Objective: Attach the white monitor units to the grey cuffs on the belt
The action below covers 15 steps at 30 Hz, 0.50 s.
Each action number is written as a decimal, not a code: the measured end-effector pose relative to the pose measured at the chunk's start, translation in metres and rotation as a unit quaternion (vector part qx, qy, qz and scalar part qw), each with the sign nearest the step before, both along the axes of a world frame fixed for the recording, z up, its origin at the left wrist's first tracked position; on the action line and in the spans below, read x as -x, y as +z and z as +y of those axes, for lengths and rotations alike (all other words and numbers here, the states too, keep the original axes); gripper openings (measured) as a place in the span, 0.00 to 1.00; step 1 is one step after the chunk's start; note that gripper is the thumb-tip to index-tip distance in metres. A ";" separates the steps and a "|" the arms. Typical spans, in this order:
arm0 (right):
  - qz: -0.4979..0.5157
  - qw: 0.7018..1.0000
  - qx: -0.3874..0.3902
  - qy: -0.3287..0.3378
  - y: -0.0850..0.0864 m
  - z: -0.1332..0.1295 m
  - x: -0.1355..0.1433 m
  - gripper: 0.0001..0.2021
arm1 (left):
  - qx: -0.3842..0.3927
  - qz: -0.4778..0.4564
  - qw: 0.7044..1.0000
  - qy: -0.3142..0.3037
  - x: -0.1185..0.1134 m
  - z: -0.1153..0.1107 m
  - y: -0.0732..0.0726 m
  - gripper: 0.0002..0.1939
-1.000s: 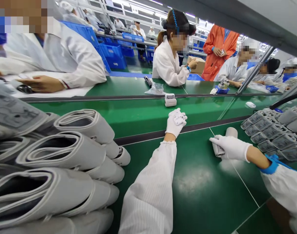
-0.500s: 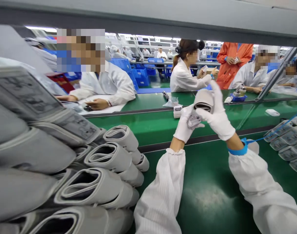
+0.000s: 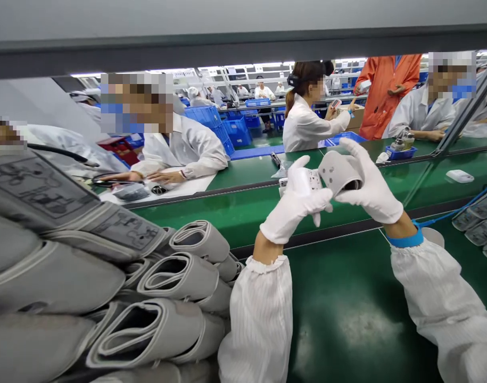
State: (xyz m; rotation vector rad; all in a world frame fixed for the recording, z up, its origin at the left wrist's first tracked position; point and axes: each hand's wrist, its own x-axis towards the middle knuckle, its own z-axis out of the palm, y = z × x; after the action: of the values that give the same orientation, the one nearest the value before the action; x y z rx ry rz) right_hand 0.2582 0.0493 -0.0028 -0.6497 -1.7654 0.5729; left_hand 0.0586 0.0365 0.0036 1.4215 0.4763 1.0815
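Observation:
My left hand (image 3: 293, 199), in a white glove, grips a small white plastic device housing (image 3: 314, 178) whose side with dark holes faces right. In my gloved right hand (image 3: 374, 186) is a rolled grey cuff (image 3: 334, 169), fingers wrapped round its far side and thumb below. Small dark holes show on the cuff's flat left face, close beside the device; whether the two touch I cannot tell. Both hands are raised over the green ledge. A blue wrist strap (image 3: 405, 238) with a cord is on my right wrist.
Rolled grey cuffs (image 3: 187, 324) are piled high at left; more cuffs (image 3: 483, 221) lie at far right. A grey beam (image 3: 243, 42) crosses above. On the green bench stand a blue tray of bottles (image 3: 401, 153) and a white part (image 3: 460, 176). Co-workers (image 3: 187, 141) sit opposite.
The cuff has been turned, so its holed face now points at the device. My left hand has turned the device towards the cuff. The view has shifted slightly.

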 end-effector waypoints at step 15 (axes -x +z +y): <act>0.013 0.998 -0.059 -0.035 0.002 0.000 -0.001 0.45 | 0.166 -0.074 0.979 0.094 0.006 0.004 0.007 0.34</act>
State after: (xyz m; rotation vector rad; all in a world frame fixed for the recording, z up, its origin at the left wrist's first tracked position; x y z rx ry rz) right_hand 0.2592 0.0492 -0.0004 -0.6166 -1.7315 0.4233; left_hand 0.0529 0.0403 0.0103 1.0096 0.6606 1.1858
